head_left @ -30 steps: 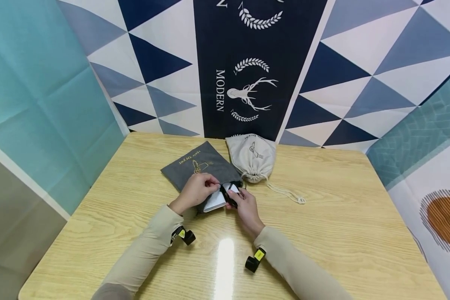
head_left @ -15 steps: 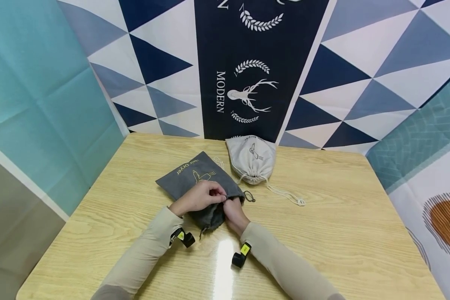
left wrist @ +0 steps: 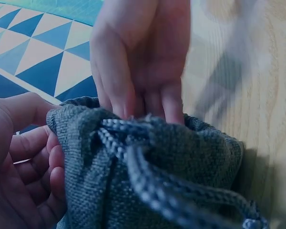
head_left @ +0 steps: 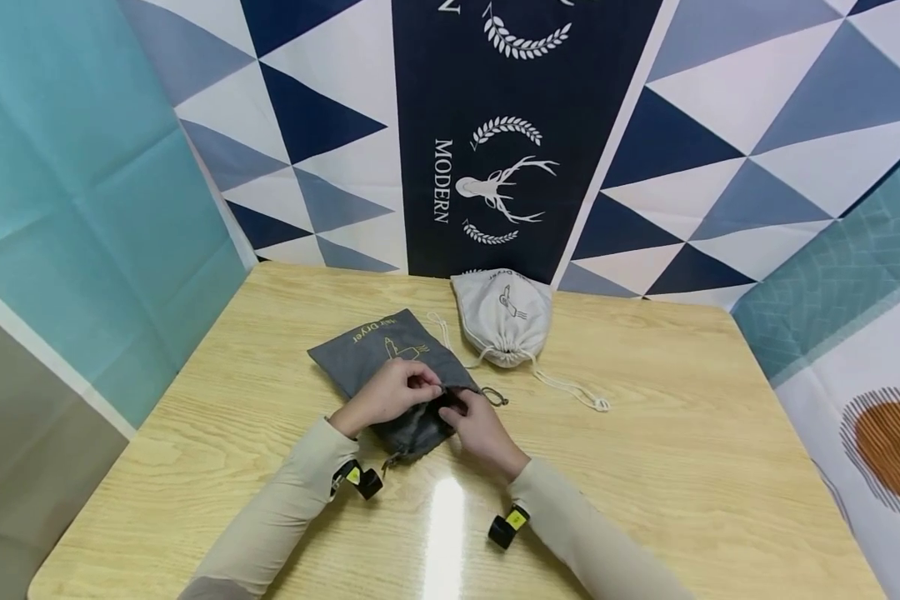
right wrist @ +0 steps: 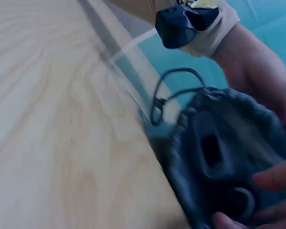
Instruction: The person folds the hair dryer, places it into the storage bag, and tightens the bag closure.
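A dark grey drawstring bag [head_left: 352,358] printed "Hair Dryer" lies on the table with its mouth towards me. My left hand [head_left: 390,396] pinches the rim of the bag's mouth between thumb and fingers. At the opening is my right hand [head_left: 489,429], its fingers extended down past the rim in the left wrist view. Within the bag, the right wrist view shows a dark rounded piece with a slot [right wrist: 200,131] and a round-edged piece [right wrist: 250,202] below it. Fingertips [right wrist: 271,177] of the right hand are spread beside them, pinching nothing.
A pale grey drawstring bag [head_left: 506,312], also printed, lies gathered shut behind the dark one. Its white cord [head_left: 570,387] trails right across the wooden table [head_left: 682,433]. A dark cord loop [head_left: 497,397] sticks out from the grey bag's mouth. Patterned cloth stands behind.
The white piece with black cord, held by my right hand earlier, went into the grey bag. The right hand reached inside, then drew back to the opening. The left hand kept the rim.
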A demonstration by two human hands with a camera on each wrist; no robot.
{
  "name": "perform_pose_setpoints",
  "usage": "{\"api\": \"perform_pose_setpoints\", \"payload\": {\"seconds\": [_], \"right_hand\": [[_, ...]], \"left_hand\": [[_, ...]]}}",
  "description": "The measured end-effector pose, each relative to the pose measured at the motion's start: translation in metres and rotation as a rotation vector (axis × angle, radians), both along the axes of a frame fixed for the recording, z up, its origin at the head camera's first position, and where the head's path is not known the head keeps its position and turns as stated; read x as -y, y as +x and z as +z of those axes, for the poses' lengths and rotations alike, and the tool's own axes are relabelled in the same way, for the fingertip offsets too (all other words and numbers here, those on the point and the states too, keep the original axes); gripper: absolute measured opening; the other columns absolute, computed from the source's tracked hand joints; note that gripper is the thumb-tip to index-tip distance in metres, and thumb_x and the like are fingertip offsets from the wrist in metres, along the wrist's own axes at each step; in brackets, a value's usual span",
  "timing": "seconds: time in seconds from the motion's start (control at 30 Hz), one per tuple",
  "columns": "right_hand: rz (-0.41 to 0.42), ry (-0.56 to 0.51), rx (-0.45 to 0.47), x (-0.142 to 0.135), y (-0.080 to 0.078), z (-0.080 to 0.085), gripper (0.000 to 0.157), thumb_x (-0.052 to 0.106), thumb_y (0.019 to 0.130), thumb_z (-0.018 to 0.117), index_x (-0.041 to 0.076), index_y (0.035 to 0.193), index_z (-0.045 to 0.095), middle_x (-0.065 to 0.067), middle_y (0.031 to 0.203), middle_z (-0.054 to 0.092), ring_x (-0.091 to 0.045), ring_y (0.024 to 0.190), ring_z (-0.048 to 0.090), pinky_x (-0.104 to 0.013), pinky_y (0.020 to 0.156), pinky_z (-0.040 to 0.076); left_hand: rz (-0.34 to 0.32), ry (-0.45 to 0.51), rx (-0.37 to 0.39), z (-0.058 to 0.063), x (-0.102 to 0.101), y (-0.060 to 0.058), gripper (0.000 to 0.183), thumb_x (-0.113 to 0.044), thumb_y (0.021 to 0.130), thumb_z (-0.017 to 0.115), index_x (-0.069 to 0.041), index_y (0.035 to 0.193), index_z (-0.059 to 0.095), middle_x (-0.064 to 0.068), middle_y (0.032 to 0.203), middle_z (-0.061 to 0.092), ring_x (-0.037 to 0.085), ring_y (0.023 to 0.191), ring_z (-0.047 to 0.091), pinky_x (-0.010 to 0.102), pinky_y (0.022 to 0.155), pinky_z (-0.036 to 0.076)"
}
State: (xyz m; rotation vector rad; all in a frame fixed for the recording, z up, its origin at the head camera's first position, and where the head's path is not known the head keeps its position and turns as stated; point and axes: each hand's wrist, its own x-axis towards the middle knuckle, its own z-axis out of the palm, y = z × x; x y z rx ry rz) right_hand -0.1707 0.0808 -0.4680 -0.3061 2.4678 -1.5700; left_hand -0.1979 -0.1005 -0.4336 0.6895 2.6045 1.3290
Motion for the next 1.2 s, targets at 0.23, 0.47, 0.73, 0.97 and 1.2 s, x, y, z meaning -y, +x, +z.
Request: {"api": "perform_pose_setpoints", "payload": {"seconds": [0.23,0.47,0.73,0.97,1.2], "right_hand": [[-0.031,0.104,-0.195,-0.025,-0.004,0.028,0.012,0.006,0.09,0.065,-0.001,0.096,0.072,-0.013,0.092,0.073,-0.022,0.077,0.066,-0.023,0.066,0.051],[-0.035,0.234,-0.457,-0.028,-0.014,0.039,0.024,0.009,0.082,0.076,0.001,0.105,0.069,-0.015,0.099,0.066,-0.028,0.087,0.062,-0.032,0.072,0.051],[0.111,0.441,-0.61,-0.017,-0.013,0.035,0.033,0.016,0.081,0.078,0.006,0.111,0.067,-0.01,0.107,0.062,-0.027,0.099,0.057,-0.042,0.084,0.049],[-0.018,0.585,-0.691,-0.012,-0.014,0.026,0.025,0.012,0.079,0.076,0.005,0.102,0.069,-0.01,0.094,0.063,-0.029,0.088,0.061,-0.043,0.071,0.052],[-0.09,0.588,-0.746,-0.01,-0.01,0.023,0.011,0.009,0.078,0.071,0.006,0.088,0.072,-0.007,0.08,0.065,-0.027,0.074,0.064,-0.042,0.061,0.052]], "left_hand": [[0.015,-0.01,-0.015,0.004,0.003,0.001,0.008,-0.015,0.091,0.068,-0.007,0.09,0.072,0.004,0.084,0.069,0.006,0.073,0.058,0.02,0.069,0.048],[-0.005,-0.025,-0.035,0.006,0.001,0.002,0.008,-0.015,0.09,0.067,-0.008,0.089,0.07,0.004,0.083,0.068,0.006,0.073,0.058,0.021,0.069,0.048],[-0.015,-0.036,-0.026,0.006,-0.001,0.005,0.007,-0.016,0.091,0.066,-0.01,0.091,0.07,0.002,0.083,0.068,0.006,0.073,0.058,0.021,0.069,0.049],[-0.014,-0.029,-0.031,0.004,-0.003,0.009,0.008,-0.017,0.091,0.066,-0.01,0.09,0.07,0.001,0.083,0.068,0.005,0.073,0.058,0.02,0.069,0.048],[0.025,-0.062,-0.07,0.005,-0.006,0.017,0.006,-0.016,0.088,0.069,-0.011,0.087,0.065,0.0,0.08,0.064,0.006,0.07,0.056,0.021,0.066,0.047]]}}
